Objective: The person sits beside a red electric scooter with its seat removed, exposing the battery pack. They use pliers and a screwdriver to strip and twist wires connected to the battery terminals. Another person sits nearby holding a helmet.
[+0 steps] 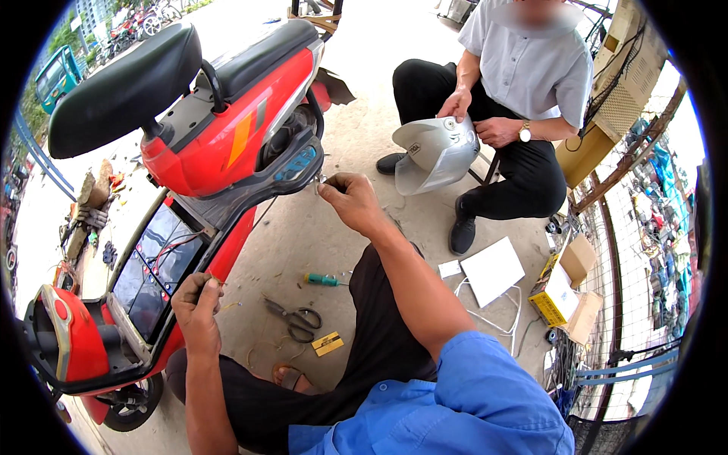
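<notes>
A red electric scooter (pixel 265 148) stands at my left, its floor compartment uncovered to show dark batteries (pixel 163 254) with red and black wires. By the scooter's near side, my left hand (pixel 197 309) is closed, thumb pressed to the curled fingers; what it pinches is too small to name. Farther up, my right hand (pixel 353 200) pinches a small shiny metal piece (pixel 319 183) beside the dark lower trim, apart from my left hand. Below, on the ground, lie black-handled scissors (pixel 299 320), a green-handled screwdriver (pixel 324 280) and a small yellow packet (pixel 327 344).
A person in a light shirt (pixel 523 68) sits across from me, holding a grey helmet (pixel 436 155) with a clear visor. At right are a white panel (pixel 493 271), a white cable (pixel 516 315), an opened carton (pixel 565 292) and a wire-mesh fence (pixel 637 250).
</notes>
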The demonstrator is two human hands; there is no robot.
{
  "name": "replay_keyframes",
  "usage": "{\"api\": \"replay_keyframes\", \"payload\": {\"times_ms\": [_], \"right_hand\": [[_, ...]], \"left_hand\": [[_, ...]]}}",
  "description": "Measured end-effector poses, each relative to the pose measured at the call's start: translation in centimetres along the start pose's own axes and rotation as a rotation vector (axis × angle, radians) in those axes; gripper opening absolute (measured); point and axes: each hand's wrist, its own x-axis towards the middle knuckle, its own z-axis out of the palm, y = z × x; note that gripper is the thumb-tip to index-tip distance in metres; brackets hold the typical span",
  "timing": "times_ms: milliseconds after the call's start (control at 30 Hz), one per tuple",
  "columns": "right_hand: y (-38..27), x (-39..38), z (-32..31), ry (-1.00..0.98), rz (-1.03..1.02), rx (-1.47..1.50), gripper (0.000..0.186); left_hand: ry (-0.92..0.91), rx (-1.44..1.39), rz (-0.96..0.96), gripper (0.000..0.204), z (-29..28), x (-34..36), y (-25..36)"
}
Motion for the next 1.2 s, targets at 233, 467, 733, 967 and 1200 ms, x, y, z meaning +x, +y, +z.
{"api": "replay_keyframes", "payload": {"times_ms": [233, 467, 733, 967, 1200], "right_hand": [[4.4, -0.1, -8.2, 0.304, 0.079, -0.106, 0.027], [8.7, 1.9, -18.6, 0.634, 0.069, -0.549, 0.039], [11.8, 4.1, -24.9, 0.535, -0.059, -1.041, 0.062], [12.8, 5.3, -26.2, 0.437, -0.153, -1.123, 0.063], [11.4, 5.2, -25.8, 0.427, -0.161, -1.096, 0.063]], "left_hand": [[-0.02, -0.001, 0.016, 0.015, -0.1, -0.3, 0.0], [0.008, 0.054, 0.041, 0.014, 0.4, -0.5, 0.2], [-0.028, 0.065, 0.04, 0.015, 0.3, -0.5, 0.0], [-0.034, 0.092, 0.026, 0.016, 0.0, -0.3, -0.3], [-0.035, 0.085, 0.038, 0.015, -0.1, -0.3, -0.4]]}}
